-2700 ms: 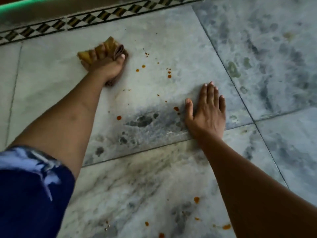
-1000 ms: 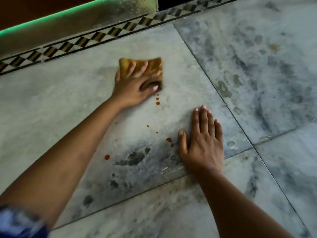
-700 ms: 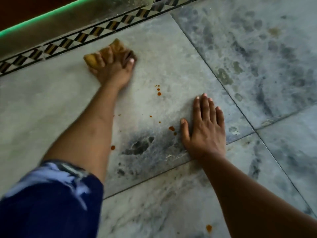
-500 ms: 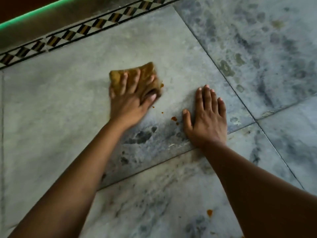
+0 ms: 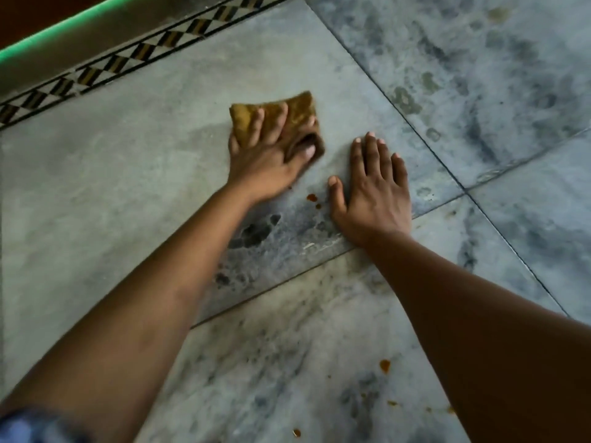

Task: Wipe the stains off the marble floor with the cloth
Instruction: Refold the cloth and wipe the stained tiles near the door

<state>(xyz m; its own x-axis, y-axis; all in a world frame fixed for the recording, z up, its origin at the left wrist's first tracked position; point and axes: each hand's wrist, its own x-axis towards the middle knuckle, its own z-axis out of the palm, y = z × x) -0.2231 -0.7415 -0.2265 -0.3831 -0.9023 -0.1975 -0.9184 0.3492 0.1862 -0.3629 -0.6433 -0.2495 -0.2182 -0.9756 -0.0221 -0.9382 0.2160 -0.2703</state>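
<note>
Shifted right, my left hand (image 5: 268,161) presses the cloth (image 5: 299,108), fingers spread, mid-wipe; next, down-frame onto the stains (image 5: 311,197) beside my flat right hand (image 5: 374,193).

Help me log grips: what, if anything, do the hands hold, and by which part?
Nothing gripped: the left hand presses the cloth from above with spread fingers, thumb at its near right corner; the right hand lies flat on the floor.

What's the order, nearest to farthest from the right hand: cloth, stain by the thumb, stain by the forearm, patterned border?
Head view, from the right hand:
1. Stain by the thumb, just left.
2. Cloth, ahead-left, under the left hand.
3. Stain by the forearm, back toward the body.
4. Patterned border, far ahead-left.
</note>
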